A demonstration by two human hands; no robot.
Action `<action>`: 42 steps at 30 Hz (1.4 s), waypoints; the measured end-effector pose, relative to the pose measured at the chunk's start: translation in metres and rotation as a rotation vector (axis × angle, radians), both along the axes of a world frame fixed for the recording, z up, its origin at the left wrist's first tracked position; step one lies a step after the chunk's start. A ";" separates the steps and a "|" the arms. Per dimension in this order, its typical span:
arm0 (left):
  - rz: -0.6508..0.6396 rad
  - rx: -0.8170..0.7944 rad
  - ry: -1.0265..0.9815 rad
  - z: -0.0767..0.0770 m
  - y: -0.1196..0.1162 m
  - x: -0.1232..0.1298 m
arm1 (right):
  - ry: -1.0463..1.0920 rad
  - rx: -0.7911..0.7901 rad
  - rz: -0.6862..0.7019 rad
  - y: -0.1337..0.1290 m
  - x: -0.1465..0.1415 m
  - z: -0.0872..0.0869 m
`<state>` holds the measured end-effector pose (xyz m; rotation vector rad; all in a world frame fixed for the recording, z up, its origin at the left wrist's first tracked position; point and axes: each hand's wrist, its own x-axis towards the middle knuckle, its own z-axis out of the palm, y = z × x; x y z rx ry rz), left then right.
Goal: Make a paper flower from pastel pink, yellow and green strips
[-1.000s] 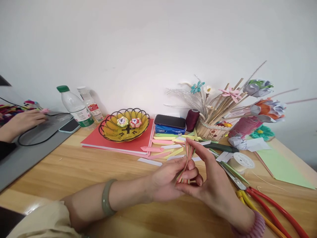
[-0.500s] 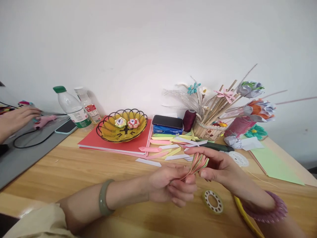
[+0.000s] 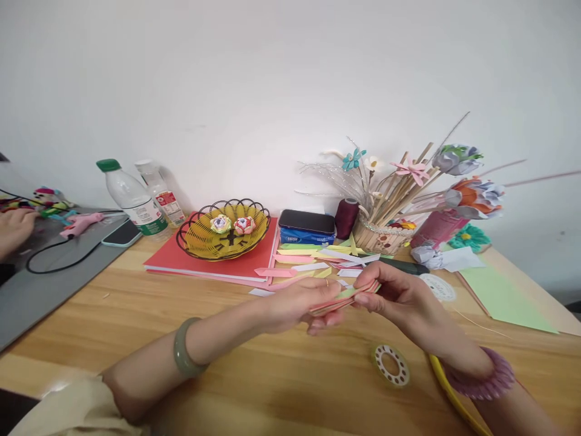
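A thin stack of folded pink and green paper pieces point(image 3: 347, 298) is held above the wooden table between both hands. My left hand point(image 3: 306, 304) grips its left end, thumb on top and fingers beneath. At the right end, my right hand point(image 3: 385, 290) pinches the stack between thumb and fingers. Behind the hands lie loose paper strips point(image 3: 276, 272) in pink, yellow, green and white. A roll of tape point(image 3: 390, 365) lies on the table below my right hand.
A yellow basket point(image 3: 204, 239) with two small paper flowers rests on red paper point(image 3: 158, 257). Bottles point(image 3: 140, 209), a phone on a blue pack point(image 3: 306, 229) and a flower holder point(image 3: 381, 235) stand near the wall. At far left, another person's hand point(image 3: 18, 227) is near a pink glue gun point(image 3: 82, 224).
The paper stack has gone from fanned and upright to flatter and pressed together. My right fingers have closed on its end. The other person's hand has moved left, away from the glue gun.
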<state>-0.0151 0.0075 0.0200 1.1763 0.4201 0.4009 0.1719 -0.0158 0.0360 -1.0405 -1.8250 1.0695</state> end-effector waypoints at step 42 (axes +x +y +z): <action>0.278 1.159 0.634 -0.050 0.014 -0.022 | -1.042 0.651 -0.162 -0.021 -0.019 -0.063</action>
